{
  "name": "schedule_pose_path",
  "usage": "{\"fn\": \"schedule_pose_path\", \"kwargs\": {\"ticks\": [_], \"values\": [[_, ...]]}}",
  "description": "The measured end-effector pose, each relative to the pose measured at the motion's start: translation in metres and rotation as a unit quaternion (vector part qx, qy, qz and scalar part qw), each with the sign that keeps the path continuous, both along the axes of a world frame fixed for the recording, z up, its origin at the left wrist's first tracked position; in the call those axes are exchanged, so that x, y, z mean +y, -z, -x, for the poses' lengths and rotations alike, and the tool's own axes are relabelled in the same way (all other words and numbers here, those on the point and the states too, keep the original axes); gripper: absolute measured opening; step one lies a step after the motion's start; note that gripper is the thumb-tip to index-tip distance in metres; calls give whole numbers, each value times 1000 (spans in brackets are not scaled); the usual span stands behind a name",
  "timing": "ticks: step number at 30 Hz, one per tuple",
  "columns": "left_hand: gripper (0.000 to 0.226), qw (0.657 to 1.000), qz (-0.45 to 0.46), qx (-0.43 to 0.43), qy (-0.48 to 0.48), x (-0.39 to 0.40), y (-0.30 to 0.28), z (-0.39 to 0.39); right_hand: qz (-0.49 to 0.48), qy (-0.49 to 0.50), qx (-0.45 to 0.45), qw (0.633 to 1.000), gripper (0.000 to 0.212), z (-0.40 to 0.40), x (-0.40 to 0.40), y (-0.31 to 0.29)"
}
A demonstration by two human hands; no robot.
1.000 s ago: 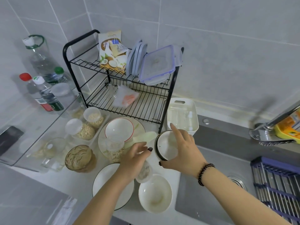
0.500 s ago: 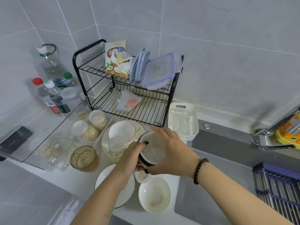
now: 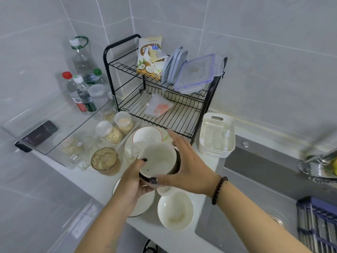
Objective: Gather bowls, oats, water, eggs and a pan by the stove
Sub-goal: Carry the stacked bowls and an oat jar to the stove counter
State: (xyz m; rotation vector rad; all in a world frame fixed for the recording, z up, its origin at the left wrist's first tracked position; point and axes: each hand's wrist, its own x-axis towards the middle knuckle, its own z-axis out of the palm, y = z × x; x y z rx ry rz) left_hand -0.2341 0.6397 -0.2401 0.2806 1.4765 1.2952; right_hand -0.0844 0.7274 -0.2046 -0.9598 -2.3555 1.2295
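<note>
We note, at far left, water bottles (image 3: 83, 94) standing upright against the wall, untouched. Just right of them, oat jars (image 3: 116, 129) sit in a tray on the counter (image 3: 98, 181), with a brown-lidded jar (image 3: 105, 160) nearer us. Neither eggs nor a pan shows in this view, and we cannot see the stove.

At centre, the dark bowl (image 3: 158, 159) is now held clear of the counter, above the plate (image 3: 144, 205). A second ago it sat tilted by the rack (image 3: 164, 99) under the right hand alone, while the left hand reached toward it. Half a second ago both hands had closed in on it. The left hand (image 3: 133, 183) grips its near rim from below, thumb over the edge. The right hand (image 3: 186, 165) clasps its far side, thumb curled under the front rim, fingers wrapped round the back.

Behind it a red-rimmed bowl (image 3: 147, 136) rests on a plate; a white bowl (image 3: 175, 209) sits on the counter near the sink (image 3: 255, 179), apart from both hands.

Our judgement: one bowl is secured and in transit; the other bowls, oats and water remain to be collected. The two-handed hold looks firm, though the bowl passes close over crowded crockery.
</note>
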Motion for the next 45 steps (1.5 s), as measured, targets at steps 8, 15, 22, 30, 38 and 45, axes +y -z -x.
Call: {"fn": "schedule_pose_path", "kwargs": {"ticks": [8, 15, 22, 30, 38, 45], "values": [[18, 993, -8, 19, -120, -26, 1, 30, 75, 144, 39, 986, 73, 1, -1, 67], [18, 989, -22, 3, -145, -29, 2, 67, 55, 110, -171, 977, 91, 32, -26, 118], [16, 990, -36, -1, -134, -16, 0, 100, 54, 184, -170, 967, 72, 43, -30, 121], [20, 994, -36, -12, -104, -5, 1, 127, 0, 294, -60, 954, 79, 38, -10, 77], [16, 994, -35, -29, -97, -7, -5, 135, -108, 168, -133, 971, 64, 55, 12, 57], [17, 994, -32, -29, -98, -19, -5, 142, -295, 22, -301, 906, 43, 89, 21, 41]]}}
